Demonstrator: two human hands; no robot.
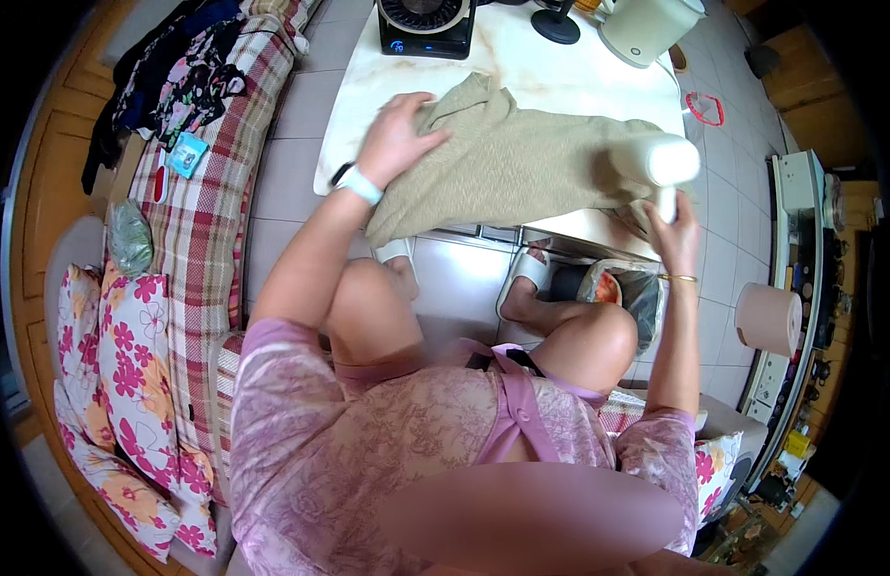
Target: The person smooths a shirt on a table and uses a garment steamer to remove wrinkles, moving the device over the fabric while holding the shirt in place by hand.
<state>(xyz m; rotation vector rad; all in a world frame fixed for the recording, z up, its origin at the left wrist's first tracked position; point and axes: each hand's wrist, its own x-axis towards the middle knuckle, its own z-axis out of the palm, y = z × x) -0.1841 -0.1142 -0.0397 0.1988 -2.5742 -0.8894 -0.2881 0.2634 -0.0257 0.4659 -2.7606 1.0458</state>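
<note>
An olive-green knit garment (517,162) lies spread across the table, its lower left part hanging past the near edge. My left hand (403,135) rests at the garment's left side, thumb and fingers apart, a watch at the wrist. In my right hand (674,234) is the handle of a white handheld appliance (654,158), shaped like a garment steamer or hair dryer. Its thick head is over the garment's right end; whether it touches the cloth I cannot tell.
The white marble-patterned table (567,79) carries a black fan-like device (425,29), a black round stand (555,27) and a cream kettle (650,29). A lined bin (636,306) stands below its right side. To the left is a plaid-covered sofa (193,288) with clothing (189,79) and floral cushions (132,345).
</note>
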